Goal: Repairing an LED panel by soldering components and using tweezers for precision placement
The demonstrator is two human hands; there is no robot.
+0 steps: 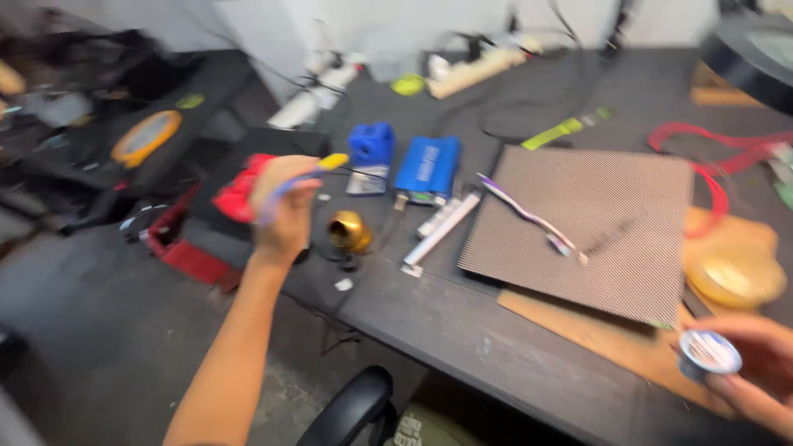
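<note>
our left hand (285, 213) is closed in a tight grip around a slim tool with a blue shaft and yellow end (318, 168), held out over the left edge of the dark counter (462, 326); motion blur hides its tip. just beside that hand, to its right, a small brass-coloured stand (350, 231) sits on the counter, and behind the hand lies something red (235, 194), too blurred for us to name. our right hand (756, 372), at the lower right corner, has its fingers wrapped around a small round spool of silvery wire (709, 353), held near the counter's front edge.

between the two hands we see a large dark panel with a fine dotted grid (586, 227), lying flat on a brown sheet (595, 330), with a flat ribbon cable (529, 216) draped across its upper left part. left of the panel lie two blue boxes (405, 161) side by side. a yellow round dish (733, 275) sits just right of the panel.
</note>
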